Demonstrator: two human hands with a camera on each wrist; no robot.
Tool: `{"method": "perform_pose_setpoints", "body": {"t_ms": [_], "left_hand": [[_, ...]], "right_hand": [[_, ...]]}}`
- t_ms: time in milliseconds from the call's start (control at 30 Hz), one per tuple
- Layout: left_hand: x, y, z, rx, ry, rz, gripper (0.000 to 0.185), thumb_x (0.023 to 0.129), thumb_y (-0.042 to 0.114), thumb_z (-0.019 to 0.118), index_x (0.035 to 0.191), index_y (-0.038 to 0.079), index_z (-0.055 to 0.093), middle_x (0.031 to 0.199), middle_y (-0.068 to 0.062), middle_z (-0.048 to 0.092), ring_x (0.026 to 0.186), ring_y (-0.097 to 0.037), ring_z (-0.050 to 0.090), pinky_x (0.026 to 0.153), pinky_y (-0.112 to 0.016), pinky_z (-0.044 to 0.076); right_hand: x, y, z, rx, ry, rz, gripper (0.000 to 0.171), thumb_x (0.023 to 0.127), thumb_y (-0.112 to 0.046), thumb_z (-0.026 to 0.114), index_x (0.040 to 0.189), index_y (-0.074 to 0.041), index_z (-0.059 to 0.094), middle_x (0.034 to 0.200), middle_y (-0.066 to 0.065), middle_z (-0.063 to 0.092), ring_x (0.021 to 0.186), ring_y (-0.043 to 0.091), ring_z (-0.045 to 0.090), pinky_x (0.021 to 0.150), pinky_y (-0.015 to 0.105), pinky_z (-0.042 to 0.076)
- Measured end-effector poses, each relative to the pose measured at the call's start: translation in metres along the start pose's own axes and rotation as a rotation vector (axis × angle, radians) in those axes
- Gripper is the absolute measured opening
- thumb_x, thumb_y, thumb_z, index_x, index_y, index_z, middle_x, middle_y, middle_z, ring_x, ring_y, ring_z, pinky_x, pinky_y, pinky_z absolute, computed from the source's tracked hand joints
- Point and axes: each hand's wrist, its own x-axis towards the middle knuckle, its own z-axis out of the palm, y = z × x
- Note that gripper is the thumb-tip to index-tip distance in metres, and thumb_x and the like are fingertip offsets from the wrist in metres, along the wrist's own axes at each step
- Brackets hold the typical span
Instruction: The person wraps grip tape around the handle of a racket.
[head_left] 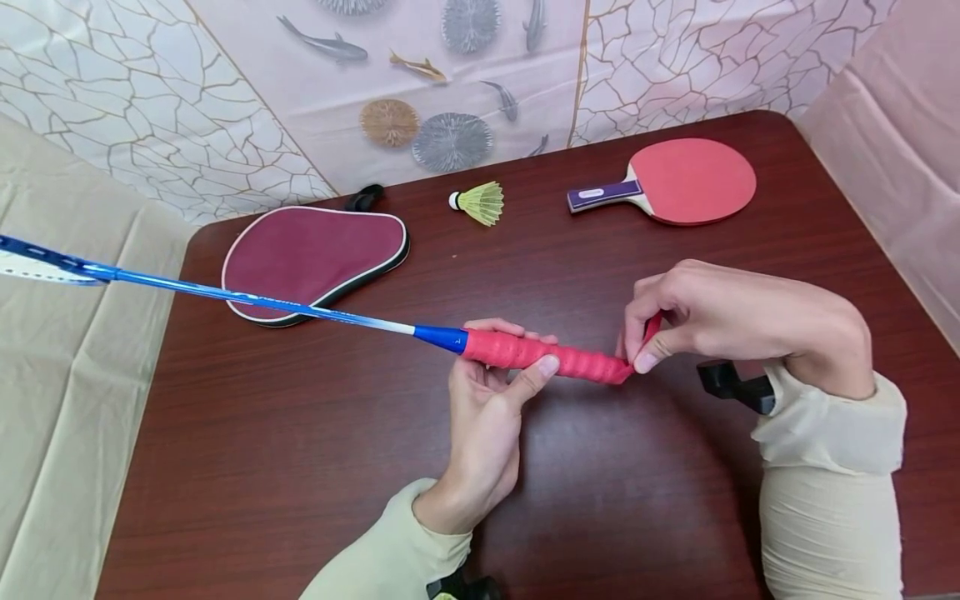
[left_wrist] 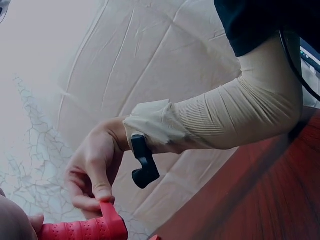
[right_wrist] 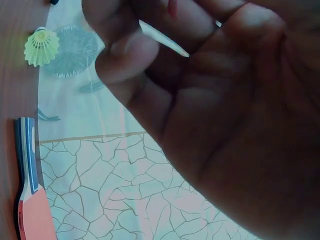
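A blue badminton racket (head_left: 247,297) slants across the head view, its head running out past the left edge. Red perforated grip tape (head_left: 510,350) is wound in ridges round its handle. My left hand (head_left: 483,417) holds that wrapped handle, thumb along the near side and fingers behind it. At the butt end, my right hand (head_left: 697,321) pinches the loose end of the tape between thumb and fingers. In the left wrist view the tape (left_wrist: 107,210) stretches from the handle's end up to the right hand (left_wrist: 95,170).
Behind the racket lies a maroon paddle case (head_left: 315,254) with white piping, partly under the shaft. A yellow shuttlecock (head_left: 480,203) and a red table tennis paddle (head_left: 693,182) lie along the back of the brown table (head_left: 300,467). Patterned cloth (head_left: 450,75) hangs behind.
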Motion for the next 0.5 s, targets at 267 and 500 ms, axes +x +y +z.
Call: {"method": "perform_pose_setpoints", "body": {"t_ms": [267, 500], "left_hand": [[0.003, -0.005, -0.001, -0.014, 0.062, -0.005, 0.039, 0.080, -0.011, 0.072, 0.111, 0.002, 0.053, 0.107, -0.026, 0.062, 0.103, -0.040, 0.064, 0.081, -0.036, 0.054], [0.004, -0.007, -0.003, -0.025, 0.098, -0.064, 0.042, 0.081, -0.006, 0.075, 0.115, 0.004, 0.053, 0.107, -0.023, 0.063, 0.095, -0.033, 0.067, 0.073, -0.036, 0.057]], "right_hand": [[0.000, -0.004, 0.006, 0.050, 0.013, -0.131, 0.007, 0.084, -0.034, 0.077, 0.087, -0.038, 0.073, 0.089, -0.019, 0.066, 0.087, 0.003, 0.055, 0.077, 0.018, 0.046], [0.000, -0.018, 0.014, -0.044, -0.007, -0.093, 0.021, 0.077, -0.025, 0.085, 0.081, -0.041, 0.072, 0.079, -0.025, 0.059, 0.078, 0.000, 0.051, 0.062, 0.019, 0.047]]}}
